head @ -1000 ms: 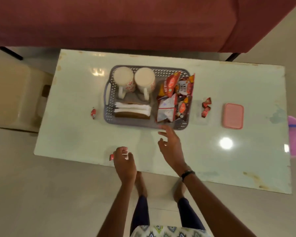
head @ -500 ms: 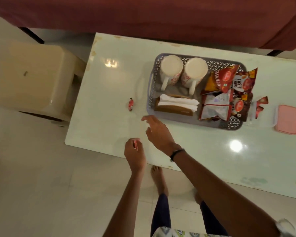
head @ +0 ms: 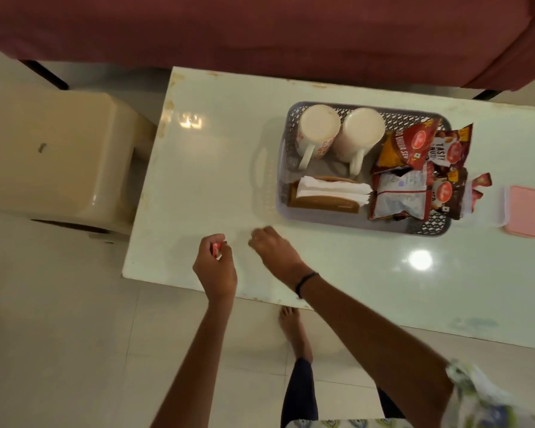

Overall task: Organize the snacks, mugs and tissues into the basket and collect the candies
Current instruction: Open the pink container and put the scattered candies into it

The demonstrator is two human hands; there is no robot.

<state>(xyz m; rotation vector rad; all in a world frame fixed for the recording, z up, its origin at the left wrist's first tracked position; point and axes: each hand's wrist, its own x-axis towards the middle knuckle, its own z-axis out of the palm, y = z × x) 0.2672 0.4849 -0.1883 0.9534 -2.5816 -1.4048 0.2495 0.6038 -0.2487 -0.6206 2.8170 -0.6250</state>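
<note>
Left hand (head: 215, 267) pinches a candy (head: 217, 249); right hand (head: 272, 248), fingers curled, contents unclear, should gather the candies (head: 481, 188) beyond the basket (head: 283, 180).

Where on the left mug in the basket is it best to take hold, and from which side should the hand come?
Probably by the handle of the left mug. The mug stands upside down in the basket, and its handle points toward the person, with open basket floor around it. Come from the near side, above the tissues.

Packed grey basket (head: 283, 168); red candies (head: 481, 187) beside.
</note>
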